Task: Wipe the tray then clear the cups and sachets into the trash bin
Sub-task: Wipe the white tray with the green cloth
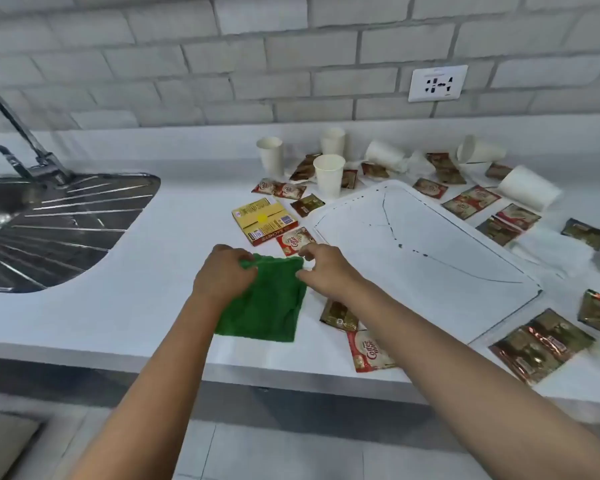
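I am at the first step, getting the green cloth point(267, 299) ready before any wiping. It lies near the front edge of the counter point(146, 306), just left of the tray's near left corner. My left hand point(224, 271) pinches the cloth's far left corner, and my right hand point(326, 268) pinches its far right corner, fingers curled on the fabric.

The white tray point(430, 244) sits to the right of the cloth, turned at an angle to the counter edge, with thin dark lines and spots of spill across it. Nothing stands on it.

Paper cups point(329, 174) stand and lie toppled toward the back edge, beyond the tray's far corner. Sachets point(541, 344) are scattered around the tray, some at the front right edge. A yellow box point(264, 220) lies just behind the cloth.

Next, I judge, I must gather the cloth into one hand, carry it right onto the tray, and rub along those dark streaks. The trash bin is not in view.
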{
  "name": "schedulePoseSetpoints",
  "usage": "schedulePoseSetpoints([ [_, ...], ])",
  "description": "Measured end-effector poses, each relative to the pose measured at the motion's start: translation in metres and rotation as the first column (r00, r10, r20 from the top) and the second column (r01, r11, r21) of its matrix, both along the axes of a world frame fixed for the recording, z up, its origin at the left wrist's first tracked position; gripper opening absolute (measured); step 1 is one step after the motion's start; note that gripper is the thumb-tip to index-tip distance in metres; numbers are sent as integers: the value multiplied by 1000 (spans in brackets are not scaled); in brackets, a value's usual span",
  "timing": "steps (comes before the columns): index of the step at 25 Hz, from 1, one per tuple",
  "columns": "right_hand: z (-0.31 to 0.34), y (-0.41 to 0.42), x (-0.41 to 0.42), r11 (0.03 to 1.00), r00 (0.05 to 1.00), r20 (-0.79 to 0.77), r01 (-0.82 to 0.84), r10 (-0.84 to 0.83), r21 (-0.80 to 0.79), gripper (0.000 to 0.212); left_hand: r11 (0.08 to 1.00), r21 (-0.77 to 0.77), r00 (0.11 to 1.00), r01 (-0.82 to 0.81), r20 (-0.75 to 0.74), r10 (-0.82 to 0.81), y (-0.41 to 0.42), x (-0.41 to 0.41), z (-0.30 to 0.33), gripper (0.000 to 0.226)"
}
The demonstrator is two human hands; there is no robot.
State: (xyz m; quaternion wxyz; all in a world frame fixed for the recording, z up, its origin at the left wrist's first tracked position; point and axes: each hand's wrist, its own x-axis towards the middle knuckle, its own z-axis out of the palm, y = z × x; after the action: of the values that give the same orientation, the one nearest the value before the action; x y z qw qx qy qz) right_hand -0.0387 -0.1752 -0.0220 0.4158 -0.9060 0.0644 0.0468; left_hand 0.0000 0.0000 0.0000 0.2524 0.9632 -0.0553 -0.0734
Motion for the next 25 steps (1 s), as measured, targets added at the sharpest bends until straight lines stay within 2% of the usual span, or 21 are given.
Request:
schedulePoseSetpoints([
  [3, -16, 16, 12, 995, 996, -52, 67, -71, -74, 42, 993, 60, 994, -104, -28, 105, 12, 3, -15, 40],
  [6, -27, 33, 20, 979, 987, -104, 103, -123, -178, 50, 993, 89, 989, -77, -121, 87, 18, 5, -25, 56],
  [9, -28, 47, 26, 978, 983, -145, 85, -113, -189, 53, 1000, -1, 991, 0, -137, 0, 20, 7, -31, 55],
  [12, -16, 45, 25, 989, 982, -178, 47, -71, -137, 36, 994, -107, 993, 3, -117, -15, 21, 7, -28, 47],
  [15, 12, 30, 20, 995, 984, -157, 92, -86, 32, 29, 991, -132, 993, -20, -118, 4, 15, 16, -12, 44],
  [18, 44, 15, 11, 926, 980, -123, 190, -157, 327, 11, 985, -166, 991, 44, -120, -64, -6, 21, 3, 40],
  [22, 70, -15, -2, 819, 958, -52, 269, -283, 507, 20, 903, -387, 982, 186, 69, -173, -58, 11, 13, 32],
  [23, 74, -23, -4, 799, 945, -31, 294, -327, 525, 19, 866, -459, 979, 199, 57, -195, -73, 8, 15, 29],
  [24, 76, -32, -6, 779, 927, -5, 319, -376, 540, 17, 810, -561, 975, 169, -26, -222, -88, 5, 18, 27],
  [25, 77, -40, -8, 760, 904, 25, 344, -427, 551, 15, 723, -688, 946, 65, -188, -264, -102, 1, 21, 27],
])
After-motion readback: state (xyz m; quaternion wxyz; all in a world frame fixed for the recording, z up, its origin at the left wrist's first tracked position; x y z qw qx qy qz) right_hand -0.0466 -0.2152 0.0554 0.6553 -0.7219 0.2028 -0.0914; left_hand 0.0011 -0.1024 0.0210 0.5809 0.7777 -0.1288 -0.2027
